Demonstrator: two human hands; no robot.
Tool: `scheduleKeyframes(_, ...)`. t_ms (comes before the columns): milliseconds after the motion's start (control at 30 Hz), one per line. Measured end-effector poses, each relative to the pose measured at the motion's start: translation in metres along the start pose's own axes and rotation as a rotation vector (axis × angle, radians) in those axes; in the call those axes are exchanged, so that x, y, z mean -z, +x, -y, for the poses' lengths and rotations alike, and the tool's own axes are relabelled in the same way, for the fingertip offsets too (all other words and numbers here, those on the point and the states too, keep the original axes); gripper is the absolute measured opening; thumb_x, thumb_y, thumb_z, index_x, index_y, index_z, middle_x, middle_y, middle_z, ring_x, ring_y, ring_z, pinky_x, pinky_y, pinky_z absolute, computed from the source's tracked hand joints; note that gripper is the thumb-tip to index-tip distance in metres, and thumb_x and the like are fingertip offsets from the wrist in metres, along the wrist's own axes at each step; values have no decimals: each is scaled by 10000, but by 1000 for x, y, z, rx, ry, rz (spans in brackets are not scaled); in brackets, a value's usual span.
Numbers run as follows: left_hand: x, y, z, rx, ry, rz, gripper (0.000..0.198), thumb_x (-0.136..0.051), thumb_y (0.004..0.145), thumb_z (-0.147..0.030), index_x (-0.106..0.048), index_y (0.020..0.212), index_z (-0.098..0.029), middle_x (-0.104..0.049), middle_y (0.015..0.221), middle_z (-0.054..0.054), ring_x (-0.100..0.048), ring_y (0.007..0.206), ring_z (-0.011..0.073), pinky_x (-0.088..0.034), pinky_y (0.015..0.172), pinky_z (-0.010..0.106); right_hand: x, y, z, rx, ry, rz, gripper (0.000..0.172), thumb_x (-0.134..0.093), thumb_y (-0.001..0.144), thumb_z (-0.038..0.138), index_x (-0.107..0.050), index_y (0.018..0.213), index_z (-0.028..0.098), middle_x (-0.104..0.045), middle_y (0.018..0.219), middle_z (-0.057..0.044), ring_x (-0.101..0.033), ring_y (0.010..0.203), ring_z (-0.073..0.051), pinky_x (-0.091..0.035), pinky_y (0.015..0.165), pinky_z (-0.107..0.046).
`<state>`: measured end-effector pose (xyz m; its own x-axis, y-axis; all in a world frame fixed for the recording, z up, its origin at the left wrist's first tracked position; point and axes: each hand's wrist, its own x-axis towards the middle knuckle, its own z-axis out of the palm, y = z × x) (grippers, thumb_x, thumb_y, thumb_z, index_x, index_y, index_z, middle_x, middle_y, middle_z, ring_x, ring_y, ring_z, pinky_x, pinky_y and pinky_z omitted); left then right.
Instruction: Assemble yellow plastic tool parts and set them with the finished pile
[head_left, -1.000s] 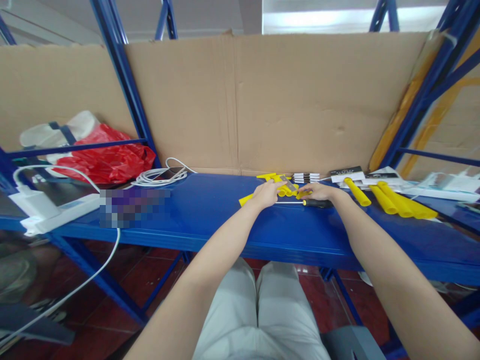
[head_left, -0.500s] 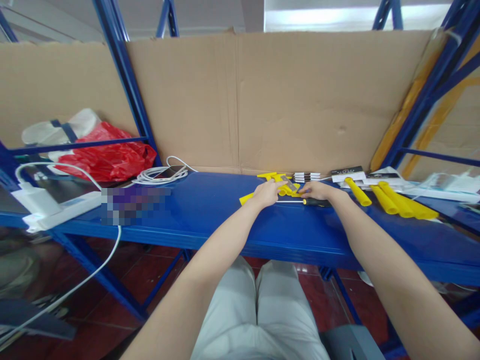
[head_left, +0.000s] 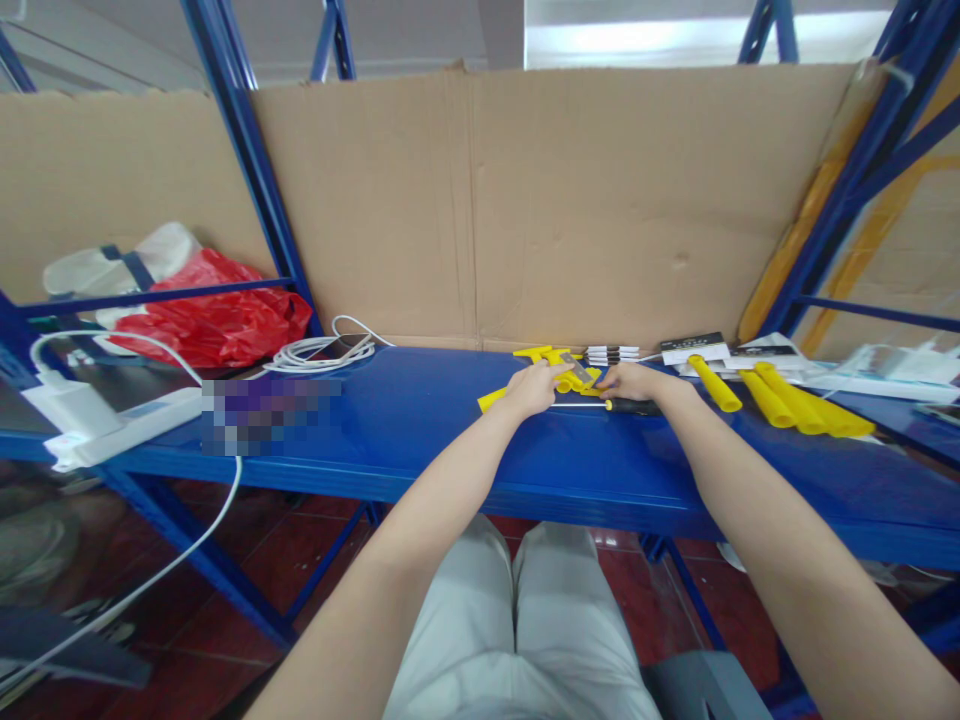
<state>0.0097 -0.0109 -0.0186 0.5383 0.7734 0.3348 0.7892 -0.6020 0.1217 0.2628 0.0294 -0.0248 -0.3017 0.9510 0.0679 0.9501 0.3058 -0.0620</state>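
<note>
My left hand (head_left: 534,388) is closed over a yellow-handled scraper; the yellow handle end (head_left: 491,399) juts out on its left. A grey metal blade (head_left: 580,369) lies at its fingertips. My right hand (head_left: 631,381) has its fingers pinched together at the blade's right side, and what they grip is too small to make out. Under and behind the blade lie yellow plastic pieces (head_left: 534,352), partly covered by my left hand. A screwdriver (head_left: 634,407) with a black and yellow handle rests just in front of the right hand, its shaft pointing left.
Several yellow tube handles (head_left: 795,405) and black-and-white packets (head_left: 696,348) lie to the right. Small white boxes (head_left: 611,355) stand at the back, against a cardboard wall (head_left: 585,200). To the left are a coiled white cable (head_left: 322,352), a power strip (head_left: 142,425) and a red bag (head_left: 217,310).
Both hands stay in nearly the same place. The right fingers have shifted very slightly by the blade; the view has moved a little.
</note>
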Motion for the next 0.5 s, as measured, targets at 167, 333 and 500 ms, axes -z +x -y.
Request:
scheduleKeyframes(167,-1,0,1,0,-2,0,497,-468,965,-228,-495,1446,-352,-617,1297,48,-612,1181,208,-474,1010,304,6,-5,9,-50,52,13,195,-728,748,342,-825,910,293,-772,977,-12,-706,957,-264,-536,883,-320)
scheduleKeyframes(333,0,0,0,6,-5,-3,497,-470,964,-228,-496,1446,-349,-607,1313,50,-606,1193,205,-471,1009,295,11,-8,14,-87,52,37,163,-724,740,281,-828,866,283,-774,949,-15,-713,924,-262,-538,848,-314)
scheduleKeyframes(500,1,-1,-1,6,-6,9,497,-446,972,-214,-493,1452,-332,-612,1304,55,-604,1197,209,-466,1013,302,10,-7,14,-41,57,49,125,-728,746,323,-819,803,261,-775,902,-44,-717,884,-265,-528,833,-318)
